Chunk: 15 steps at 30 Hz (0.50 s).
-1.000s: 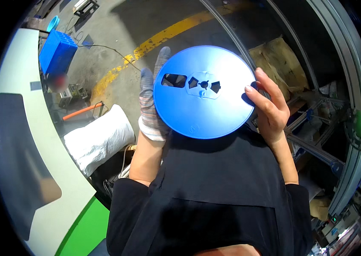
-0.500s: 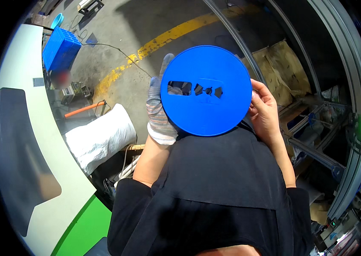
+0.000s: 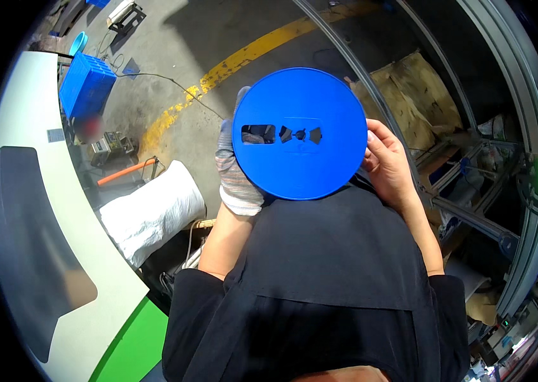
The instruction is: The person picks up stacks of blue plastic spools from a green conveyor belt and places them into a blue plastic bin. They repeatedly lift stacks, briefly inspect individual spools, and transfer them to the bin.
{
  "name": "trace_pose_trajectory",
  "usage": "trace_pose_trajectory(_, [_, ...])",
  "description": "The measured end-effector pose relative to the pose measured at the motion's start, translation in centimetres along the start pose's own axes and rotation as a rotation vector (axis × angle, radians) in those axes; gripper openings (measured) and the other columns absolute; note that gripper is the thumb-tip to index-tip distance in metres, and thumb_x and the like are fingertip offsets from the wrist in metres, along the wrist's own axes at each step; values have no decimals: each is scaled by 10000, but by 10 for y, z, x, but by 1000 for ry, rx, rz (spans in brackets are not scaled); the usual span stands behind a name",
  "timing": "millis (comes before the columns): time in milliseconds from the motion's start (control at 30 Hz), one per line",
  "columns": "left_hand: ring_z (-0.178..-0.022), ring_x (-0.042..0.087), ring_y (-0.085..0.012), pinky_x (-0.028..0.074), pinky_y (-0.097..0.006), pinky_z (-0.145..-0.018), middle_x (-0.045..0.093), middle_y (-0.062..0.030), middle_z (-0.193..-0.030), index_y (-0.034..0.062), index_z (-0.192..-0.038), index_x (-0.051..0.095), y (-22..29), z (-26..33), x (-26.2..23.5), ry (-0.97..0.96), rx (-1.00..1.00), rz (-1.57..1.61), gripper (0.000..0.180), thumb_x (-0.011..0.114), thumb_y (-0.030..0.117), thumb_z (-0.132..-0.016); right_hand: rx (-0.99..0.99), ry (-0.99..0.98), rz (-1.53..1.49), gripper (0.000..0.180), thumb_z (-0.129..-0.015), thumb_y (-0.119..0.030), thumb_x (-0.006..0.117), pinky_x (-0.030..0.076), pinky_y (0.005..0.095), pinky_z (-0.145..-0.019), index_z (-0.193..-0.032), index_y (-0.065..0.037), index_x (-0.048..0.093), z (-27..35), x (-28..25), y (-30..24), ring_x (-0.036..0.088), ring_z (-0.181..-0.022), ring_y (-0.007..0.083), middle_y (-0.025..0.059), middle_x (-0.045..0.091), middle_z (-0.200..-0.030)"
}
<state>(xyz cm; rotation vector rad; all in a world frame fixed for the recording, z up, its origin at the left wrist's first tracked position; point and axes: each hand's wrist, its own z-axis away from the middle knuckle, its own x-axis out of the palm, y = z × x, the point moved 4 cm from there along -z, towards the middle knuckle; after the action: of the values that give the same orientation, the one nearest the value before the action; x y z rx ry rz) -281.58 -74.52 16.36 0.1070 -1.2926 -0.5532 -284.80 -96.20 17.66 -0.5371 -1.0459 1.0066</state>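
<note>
A round blue plastic reel faces me, held up in front of my dark apron. Near its middle are a rounded rectangular window and smaller cut-outs around a centre hole. My left hand, in a grey striped glove with a white cuff, grips the reel's left side; part of its fingers is hidden behind the disc and shows through the window. At the right rim, my bare right hand pinches the edge between thumb and curled fingers.
A white machine cover with a dark window runs down the left. Beyond it are a blue crate, an orange bar and a white sack. Metal frame rails rise on the right, near brown sheeting.
The reel and both hands have shifted slightly left in the view. Both hands keep their hold, and the background has moved a little as the head turned.
</note>
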Motion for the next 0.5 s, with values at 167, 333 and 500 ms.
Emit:
trace_pose_trajectory(167, [-1016,562,-225,517,-374,-824,536,-117,-1220,80,-1264,448,1,2,2,50,36,15,473,373,436,-962,7,-34,7,249,-924,-245,557,465,214,-701,-1120,-91,574,-2,-2,3,567,-753,35,-43,621,-900])
trace_pose_trajectory(333, [-988,575,-213,527,-364,-796,554,-121,-1187,71,-1273,443,2,-2,-6,11,64,-96,452,369,399,-971,23,-70,17,228,-940,-239,530,464,210,-705,-1110,-94,574,0,0,0,573,-780,31,-37,621,-908])
trace_pose_trajectory(500, [-1208,428,-281,373,-448,-999,477,-140,-1309,69,-1317,441,16,-15,-20,0,195,-331,464,402,362,-960,-25,-43,31,231,-953,-238,505,468,185,-685,-1122,-92,567,0,-1,-2,576,-790,26,-35,619,-915])
